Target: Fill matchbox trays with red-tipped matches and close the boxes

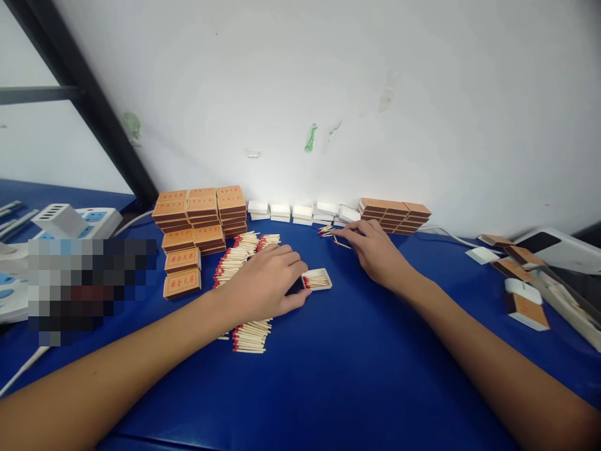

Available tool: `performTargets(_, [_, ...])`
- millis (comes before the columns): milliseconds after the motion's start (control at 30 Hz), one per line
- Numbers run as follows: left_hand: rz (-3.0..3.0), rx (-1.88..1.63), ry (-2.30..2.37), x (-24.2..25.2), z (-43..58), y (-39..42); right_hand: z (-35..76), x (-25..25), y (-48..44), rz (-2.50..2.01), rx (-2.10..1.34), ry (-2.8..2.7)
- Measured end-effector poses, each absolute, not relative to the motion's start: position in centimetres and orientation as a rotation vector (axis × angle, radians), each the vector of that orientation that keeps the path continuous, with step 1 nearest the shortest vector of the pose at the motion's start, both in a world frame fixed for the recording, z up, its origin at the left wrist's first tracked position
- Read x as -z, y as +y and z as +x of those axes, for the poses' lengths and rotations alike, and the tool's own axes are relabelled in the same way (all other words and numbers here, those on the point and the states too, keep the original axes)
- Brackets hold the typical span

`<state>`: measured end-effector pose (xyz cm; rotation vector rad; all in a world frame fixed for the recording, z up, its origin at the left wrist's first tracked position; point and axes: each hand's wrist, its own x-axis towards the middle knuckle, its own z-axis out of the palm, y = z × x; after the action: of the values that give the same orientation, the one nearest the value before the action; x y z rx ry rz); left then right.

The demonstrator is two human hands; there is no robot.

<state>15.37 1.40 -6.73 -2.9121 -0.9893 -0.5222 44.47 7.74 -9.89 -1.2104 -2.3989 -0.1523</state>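
Head view | left hand (270,282) gripping matchbox tray (322,289) | right hand (378,254) near loose matches (325,230), grip unclear

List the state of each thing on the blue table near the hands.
Tray, open, matches inside
Left hand, partly curled at the tray's left end
Right hand, fingers bent, at loose matches
Match pile, spread out, heads left
Left matchboxes, mostly stacked
Right matchboxes, stacked
White trays, some stacked

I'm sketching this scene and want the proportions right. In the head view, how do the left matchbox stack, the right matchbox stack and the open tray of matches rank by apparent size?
1. Left matchbox stack, largest
2. Right matchbox stack
3. Open tray, smallest, though partly hidden by the left hand
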Motion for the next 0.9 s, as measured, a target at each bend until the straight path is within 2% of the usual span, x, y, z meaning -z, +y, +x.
performTargets(900, [-2.912,0.542,-0.983,6.7,15.3,1.4,45.6,9.3,7.6,-1.338,0.114,-2.397])
